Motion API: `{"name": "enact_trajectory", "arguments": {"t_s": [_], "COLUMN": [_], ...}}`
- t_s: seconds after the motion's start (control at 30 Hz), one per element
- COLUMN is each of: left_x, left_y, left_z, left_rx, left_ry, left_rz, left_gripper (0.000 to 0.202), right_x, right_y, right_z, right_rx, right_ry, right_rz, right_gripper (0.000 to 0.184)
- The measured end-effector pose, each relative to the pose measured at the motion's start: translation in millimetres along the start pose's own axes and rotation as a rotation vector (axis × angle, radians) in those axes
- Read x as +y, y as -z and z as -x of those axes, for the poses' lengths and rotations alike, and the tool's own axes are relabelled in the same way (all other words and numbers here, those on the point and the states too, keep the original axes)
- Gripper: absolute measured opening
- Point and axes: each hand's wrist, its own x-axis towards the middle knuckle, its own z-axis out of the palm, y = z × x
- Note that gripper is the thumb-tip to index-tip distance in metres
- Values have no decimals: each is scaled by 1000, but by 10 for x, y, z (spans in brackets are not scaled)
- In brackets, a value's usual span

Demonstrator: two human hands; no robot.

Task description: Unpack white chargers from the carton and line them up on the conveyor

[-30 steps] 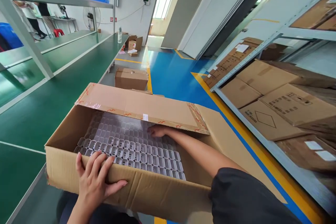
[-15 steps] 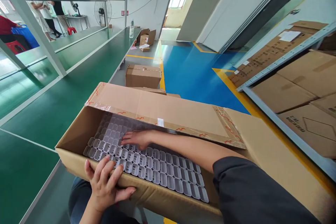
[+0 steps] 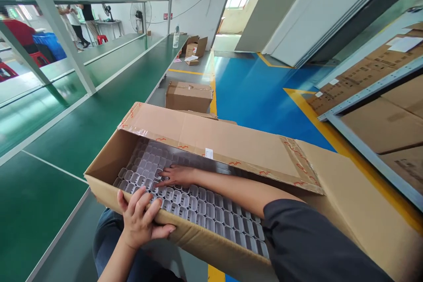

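Small, rounded-rectangular, clear plastic containers [image 3: 209, 209] stand in close rows inside a long, brown cardboard box [image 3: 211, 242], low in the centre of the frame. Toward the back, what looks like a hazy, clear sheet [image 3: 150, 154] covers some of them. The bare right hand [image 3: 178, 176] lies over the rows with fingers spread; I cannot tell whether it pinches anything. Pressing down unevenly or catching a rim could tip a container and disturb its neighbours, and a fingertip under the sheet could drag it askew.

The bare left hand [image 3: 139, 222], apart from the right, grips the box's near rim, fingers over the top and thumb outside. Pulling hard there could bow the wall or tilt the box, since its support is mostly hidden.

Above the right forearm, the long, pinkish-brown, taped cardboard flap [image 3: 198, 134] could snag the loose black sleeve [image 3: 307, 224] at lower right. The green tabletop [image 3: 66, 141] fills the left.
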Motion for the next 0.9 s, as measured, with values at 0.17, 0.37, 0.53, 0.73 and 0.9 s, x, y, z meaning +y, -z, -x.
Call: {"name": "enact_trajectory", "arguments": {"t_s": [0.17,0.37,0.53,0.73,0.9], "left_x": [5,79,152,190,591], "left_y": [22,145,652,1743,2572], "left_z": [-55,60,289,708,1420], "left_rx": [-25,-26,29,394,597], "left_ry": [11,110,515,858,1030], "left_rz": [-26,116,507,500,258], "left_gripper": [54,63,76,73,68], "right_x": [-63,-378,-727,-1713,-2956], "right_y": [588,1270,1974,2955,2724], "right_z": [252,451,176,-938,-1873], "right_rx": [248,538,961,951,724], "right_ry": [-138,0,125,602,897], "right_rz": [59,219,-102,-632,-1287], "right_gripper": [101,86,102,119,133]}}
